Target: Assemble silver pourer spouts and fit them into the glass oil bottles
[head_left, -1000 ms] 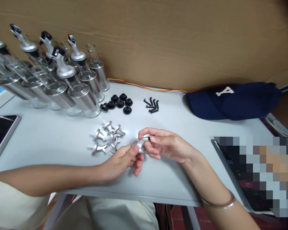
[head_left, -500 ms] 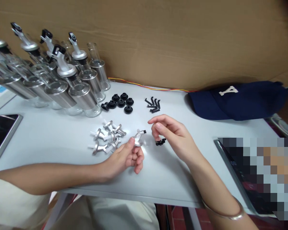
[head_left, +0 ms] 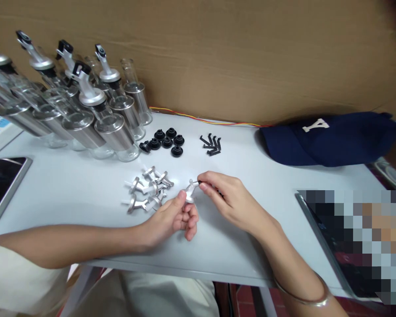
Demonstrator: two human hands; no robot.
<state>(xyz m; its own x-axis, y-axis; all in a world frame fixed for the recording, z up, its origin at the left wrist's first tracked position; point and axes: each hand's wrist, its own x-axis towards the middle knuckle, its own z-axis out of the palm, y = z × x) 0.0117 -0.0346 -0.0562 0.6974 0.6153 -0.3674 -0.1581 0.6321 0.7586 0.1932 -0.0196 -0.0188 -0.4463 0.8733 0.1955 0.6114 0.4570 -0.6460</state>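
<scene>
My left hand (head_left: 178, 215) is closed on a silver bottle pourer (head_left: 189, 193), thumb on its round collar and the spout aimed to the right. The thumb and forefinger of my right hand (head_left: 234, 196) pinch the small black tip (head_left: 199, 182) at the spout's end. Left of my hands lies a loose pile of silver pourers (head_left: 153, 188) with pale tubes. My right hand mostly covers some small black pieces (head_left: 221, 193) on the table.
Several black rubber stoppers (head_left: 166, 141) and thin black levers (head_left: 214, 152) lie behind my hands. Glass bottles with steel sleeves (head_left: 114, 132) crowd the back left. A phone (head_left: 9, 185) is at left; a navy cap (head_left: 326, 143) and a dark tablet (head_left: 336, 255) are at right.
My right hand has moved left and down, and its thumb and forefinger have closed on the black tip of the pourer. My left hand holds the pourer in the same place.
</scene>
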